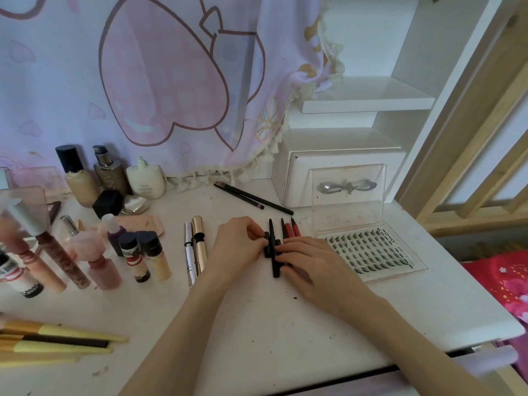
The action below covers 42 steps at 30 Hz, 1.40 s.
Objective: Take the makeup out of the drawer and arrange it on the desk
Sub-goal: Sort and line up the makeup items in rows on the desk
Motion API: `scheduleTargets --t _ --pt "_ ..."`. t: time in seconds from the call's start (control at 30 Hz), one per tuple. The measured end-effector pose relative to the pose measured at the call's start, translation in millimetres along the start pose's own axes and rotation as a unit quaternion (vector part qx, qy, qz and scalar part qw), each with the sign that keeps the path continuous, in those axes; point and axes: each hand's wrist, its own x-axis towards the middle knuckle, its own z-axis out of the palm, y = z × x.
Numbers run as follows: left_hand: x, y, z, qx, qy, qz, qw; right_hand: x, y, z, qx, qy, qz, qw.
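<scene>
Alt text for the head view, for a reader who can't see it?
Two hands meet at the middle of a white desk: the left hand pinches a black pen while the right hand lies over it and two red pens. Bottles stand left, brushes near left, an open lash case right.

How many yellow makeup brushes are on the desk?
3 yellow-handled brushes, stacked at the desk's front left corner with a black-handled one between them. Their bristle ends run off the picture's edge, so more may be hidden.

Black and red makeup pens [275, 252] lie side by side on the white desk [257, 324].
</scene>
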Motion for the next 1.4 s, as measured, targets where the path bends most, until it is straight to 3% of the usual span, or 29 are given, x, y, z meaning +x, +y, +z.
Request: scheduleTargets --t 0.3,0.43,0.57,0.8,1.03,1.13,1.23,1.4 --pt "4 -3 3 0.032 0.009 0.026 0.999 5 3 -8 0.044 -0.020 0.052 0.997" --pt "7 -2 -1 0.042 0.058 0.040 0.997 34 7 -15 0.056 0.003 0.108 0.993" --pt "5 -4 -7 0.105 0.132 0.069 0.983 82 15 -8 0.047 -0.058 0.150 0.986" --pt "7 -13 -13 0.138 0.144 0.064 0.978 141 26 33 -0.076 -0.163 0.200 0.963" --pt "10 -17 -17 0.103 0.141 0.054 0.983 153 27 47 -0.101 -0.137 0.222 0.960" --pt "12 -17 -19 0.045 0.151 0.050 0.986 151 23 38 -0.059 -0.099 0.226 0.967" --pt "14 -13 -23 -0.116 0.145 0.001 0.983 147 14 24 -0.046 -0.067 0.203 0.976" --pt "15 -8 -29 -0.318 0.154 -0.095 0.931 124 -4 -6 0.055 -0.034 0.197 0.978"
